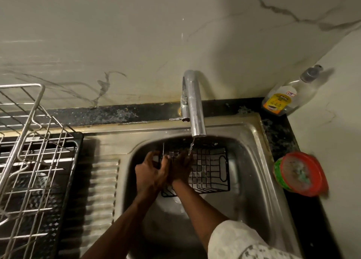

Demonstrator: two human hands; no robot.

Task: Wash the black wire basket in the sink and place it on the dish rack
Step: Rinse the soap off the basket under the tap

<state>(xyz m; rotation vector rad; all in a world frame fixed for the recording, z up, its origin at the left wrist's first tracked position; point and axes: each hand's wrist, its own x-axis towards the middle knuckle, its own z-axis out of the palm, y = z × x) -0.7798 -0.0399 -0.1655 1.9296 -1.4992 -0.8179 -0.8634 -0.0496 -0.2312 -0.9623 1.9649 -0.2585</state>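
One black wire basket [212, 170] lies in our one steel sink [254, 135] under one running chrome tap [193, 106]; our left hand [150, 172] grips its rim; whether our right hand [180, 168] grips we cannot tell

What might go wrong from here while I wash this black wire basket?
The thin stream from the chrome tap lands on your right hand, so much of the black wire basket may stay unrinsed. Wet, it might slip while crossing to the metal wire dish rack. Your white patterned sleeve over the steel sink may get soaked.
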